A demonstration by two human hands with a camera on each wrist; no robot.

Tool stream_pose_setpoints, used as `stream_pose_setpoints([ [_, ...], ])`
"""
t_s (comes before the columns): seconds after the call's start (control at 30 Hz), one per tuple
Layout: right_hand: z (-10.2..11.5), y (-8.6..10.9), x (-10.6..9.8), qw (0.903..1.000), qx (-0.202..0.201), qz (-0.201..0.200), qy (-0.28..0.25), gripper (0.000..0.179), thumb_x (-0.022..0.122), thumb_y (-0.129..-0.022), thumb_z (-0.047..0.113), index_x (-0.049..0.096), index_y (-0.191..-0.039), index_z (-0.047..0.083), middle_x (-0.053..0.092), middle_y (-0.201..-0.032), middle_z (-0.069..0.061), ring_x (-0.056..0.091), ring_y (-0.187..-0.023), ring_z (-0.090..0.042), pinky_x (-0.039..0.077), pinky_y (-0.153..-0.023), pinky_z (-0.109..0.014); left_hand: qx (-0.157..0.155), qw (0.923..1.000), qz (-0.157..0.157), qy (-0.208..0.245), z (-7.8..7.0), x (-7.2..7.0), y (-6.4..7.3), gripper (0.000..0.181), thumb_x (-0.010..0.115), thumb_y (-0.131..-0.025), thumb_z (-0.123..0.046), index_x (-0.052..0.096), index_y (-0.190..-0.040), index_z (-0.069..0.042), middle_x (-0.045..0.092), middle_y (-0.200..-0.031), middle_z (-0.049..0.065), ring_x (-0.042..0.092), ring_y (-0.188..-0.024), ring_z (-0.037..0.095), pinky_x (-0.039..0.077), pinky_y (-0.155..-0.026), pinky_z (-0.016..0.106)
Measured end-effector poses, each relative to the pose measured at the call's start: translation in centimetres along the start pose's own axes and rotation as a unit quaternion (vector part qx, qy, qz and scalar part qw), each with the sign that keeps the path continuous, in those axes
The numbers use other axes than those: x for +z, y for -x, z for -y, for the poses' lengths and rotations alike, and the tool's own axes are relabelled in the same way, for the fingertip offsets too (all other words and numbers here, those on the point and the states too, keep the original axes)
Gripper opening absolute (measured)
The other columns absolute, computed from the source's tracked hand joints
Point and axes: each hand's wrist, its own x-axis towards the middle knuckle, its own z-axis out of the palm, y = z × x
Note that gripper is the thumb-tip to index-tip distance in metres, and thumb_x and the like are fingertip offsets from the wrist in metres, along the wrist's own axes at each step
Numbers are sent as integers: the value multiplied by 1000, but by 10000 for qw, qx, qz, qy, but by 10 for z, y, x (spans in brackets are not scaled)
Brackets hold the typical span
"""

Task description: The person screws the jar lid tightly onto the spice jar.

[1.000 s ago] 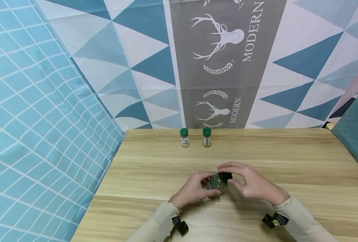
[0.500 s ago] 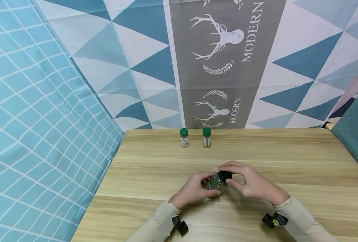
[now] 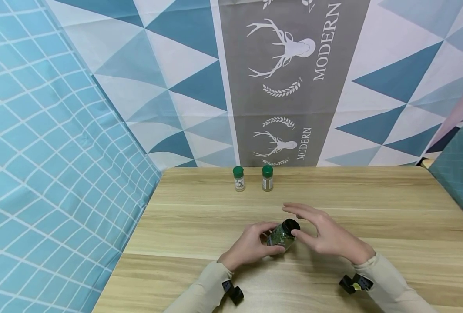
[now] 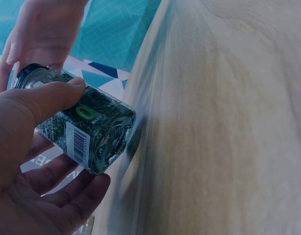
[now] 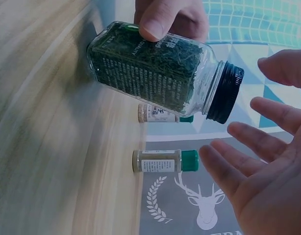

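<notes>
A square glass spice jar [image 5: 145, 68] of dried green herb flakes, with a black screw lid [image 5: 225, 93], is tilted over the table in the head view. My left hand [image 3: 253, 244] grips its body between thumb and fingers, and the lid points toward my right hand [image 3: 323, 230]. That right hand is spread beside the lid; in the right wrist view, gaps show between its fingertips and the lid. A barcode label [image 4: 78, 144] and the jar's bottom face the left wrist camera. The lid is still on the jar.
Two small spice bottles with green caps, a left one [image 3: 239, 179] and a right one [image 3: 267, 179], stand upright near the back edge of the wooden table [image 3: 192, 217]. Patterned cloth [image 3: 188, 87] hangs behind, and blue checked cloth [image 3: 59, 130] borders the left side.
My right hand's fingers were around the black lid and have now lifted and opened away from it. My left hand and the jar have stayed in nearly the same place.
</notes>
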Motion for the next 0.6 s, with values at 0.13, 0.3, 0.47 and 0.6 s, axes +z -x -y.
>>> stream_pose_setpoints([
  [0.13,-1,-1,-1,10000,25,15,93,58,71,-98,18,50,-151,9,50,-156,-13,57,-135,-30,56,-103,-44,19,10000,-2,43,-1,0,0,52,85,-87,-35,68,-133,-20,72,-119,-5,63,-94,0,58,-82,19],
  [0.3,0,-4,-3,9995,248,142,90,67,71,-98,26,42,-158,21,38,-164,-10,48,-143,-35,50,-108,-56,80,9999,-13,77,-1,0,0,52,85,-87,-34,68,-134,-19,72,-119,-4,63,-95,0,59,-82,22],
  [0.47,4,-7,-5,9986,347,385,81,76,74,-95,37,36,-160,25,29,-169,-8,36,-150,-40,41,-111,-68,93,9999,-30,50,-1,0,0,52,85,-87,-33,67,-134,-19,72,-123,-4,63,-96,0,59,-84,22],
  [0.6,6,-9,-6,9984,145,540,108,78,78,-92,38,40,-159,21,34,-167,-9,38,-149,-37,42,-113,-64,49,10000,-36,17,-1,0,0,53,85,-87,-34,67,-135,-18,71,-125,-3,63,-98,-1,58,-85,20],
])
